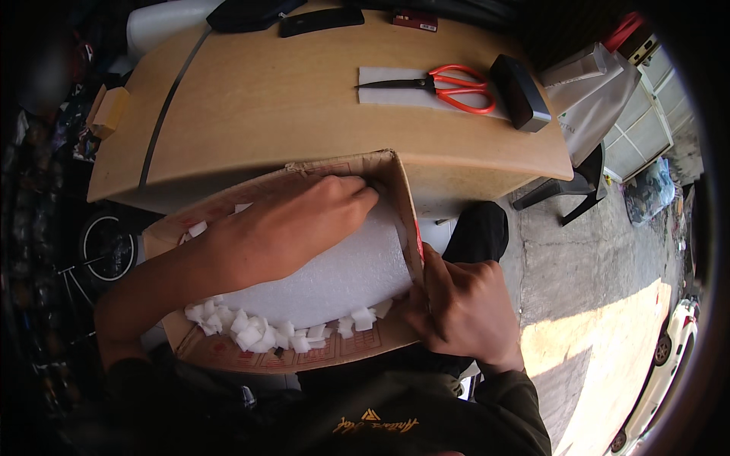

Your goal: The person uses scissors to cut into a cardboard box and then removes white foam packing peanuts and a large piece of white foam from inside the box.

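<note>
An open cardboard box (408,216) rests across my lap, tilted, against the near side of the desk. Inside it lies a large piece wrapped in white foam sheet (346,273). White foam bits (255,332) are packed along the near wall, and a few more show by the far left wall. My left hand (323,209) reaches over the wrapped piece to the far right inner corner, its fingers curled and their tips hidden. At the right end, my right hand (464,304) is closed round the box's side wall, thumb and fingers on either side.
On the wooden desk (251,99) lie red-handled scissors (460,89) on a white sheet, beside a dark box-shaped device (521,93). A black phone-like slab (322,22) and a small red box (415,20) sit farther back. A dark chair (570,190) stands to the right.
</note>
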The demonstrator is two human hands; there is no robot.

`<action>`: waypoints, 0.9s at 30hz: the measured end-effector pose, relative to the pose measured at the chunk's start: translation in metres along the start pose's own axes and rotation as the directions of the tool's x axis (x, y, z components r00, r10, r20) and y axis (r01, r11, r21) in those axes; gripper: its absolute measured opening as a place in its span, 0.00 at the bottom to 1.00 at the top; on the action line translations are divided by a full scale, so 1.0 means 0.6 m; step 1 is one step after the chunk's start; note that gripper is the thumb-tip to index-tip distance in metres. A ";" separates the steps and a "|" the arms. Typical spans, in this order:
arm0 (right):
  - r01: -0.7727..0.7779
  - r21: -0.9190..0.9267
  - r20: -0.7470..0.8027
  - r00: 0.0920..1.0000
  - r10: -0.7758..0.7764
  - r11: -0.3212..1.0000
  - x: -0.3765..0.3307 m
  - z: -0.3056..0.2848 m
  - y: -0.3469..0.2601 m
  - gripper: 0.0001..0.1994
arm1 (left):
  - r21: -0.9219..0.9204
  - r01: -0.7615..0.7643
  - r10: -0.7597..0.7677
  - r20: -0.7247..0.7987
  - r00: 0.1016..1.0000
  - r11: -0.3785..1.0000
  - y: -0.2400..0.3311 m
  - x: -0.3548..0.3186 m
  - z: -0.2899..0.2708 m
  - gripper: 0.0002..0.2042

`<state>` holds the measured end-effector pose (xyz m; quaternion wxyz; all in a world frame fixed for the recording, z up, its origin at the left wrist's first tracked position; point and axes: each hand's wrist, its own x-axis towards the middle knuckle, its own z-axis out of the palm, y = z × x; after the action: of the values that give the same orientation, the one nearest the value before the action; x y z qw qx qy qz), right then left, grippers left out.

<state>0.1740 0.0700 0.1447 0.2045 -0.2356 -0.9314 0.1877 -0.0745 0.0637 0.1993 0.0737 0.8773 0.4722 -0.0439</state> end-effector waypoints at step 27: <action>-0.182 0.111 -0.034 0.982 0.187 0.977 0.021 0.018 0.027 0.15 | -0.039 -0.160 0.129 -0.420 0.898 0.986 0.049 -0.052 -0.021 0.14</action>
<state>0.1645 0.0869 0.1321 0.2193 -0.3137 -0.8892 0.2505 -0.0673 0.0241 0.2191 0.0061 0.8959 0.4118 0.1666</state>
